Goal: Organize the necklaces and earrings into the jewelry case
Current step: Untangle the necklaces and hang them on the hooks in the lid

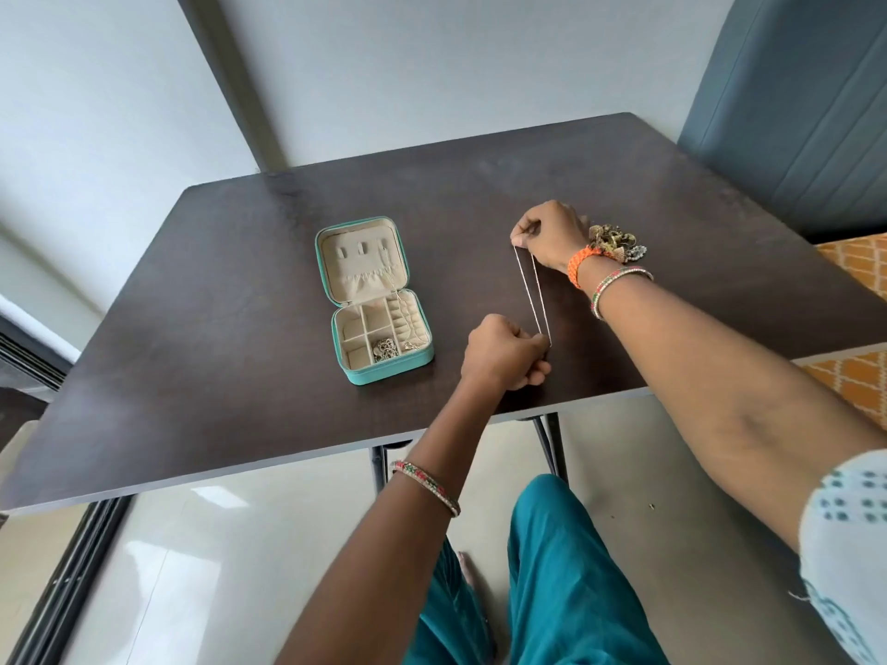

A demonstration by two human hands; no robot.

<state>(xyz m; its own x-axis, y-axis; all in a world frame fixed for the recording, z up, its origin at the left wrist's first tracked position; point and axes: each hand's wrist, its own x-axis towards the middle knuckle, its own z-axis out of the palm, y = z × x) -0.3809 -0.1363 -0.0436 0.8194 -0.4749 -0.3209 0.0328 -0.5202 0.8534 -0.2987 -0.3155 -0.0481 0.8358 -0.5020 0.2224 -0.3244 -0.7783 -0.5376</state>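
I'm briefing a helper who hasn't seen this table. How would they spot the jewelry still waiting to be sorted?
On the dark table, look right of the open teal jewelry case. Just behind the right hand's wrist lies a jewelry pile: bunched gold and silver, unlike the thin chain stretched between both hands.

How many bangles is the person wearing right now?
3 visible. One bangle on the left forearm, near the table edge. One bangle on the right wrist, plus an orange band just above it, nearest the hand. Others may be hidden under the arms.
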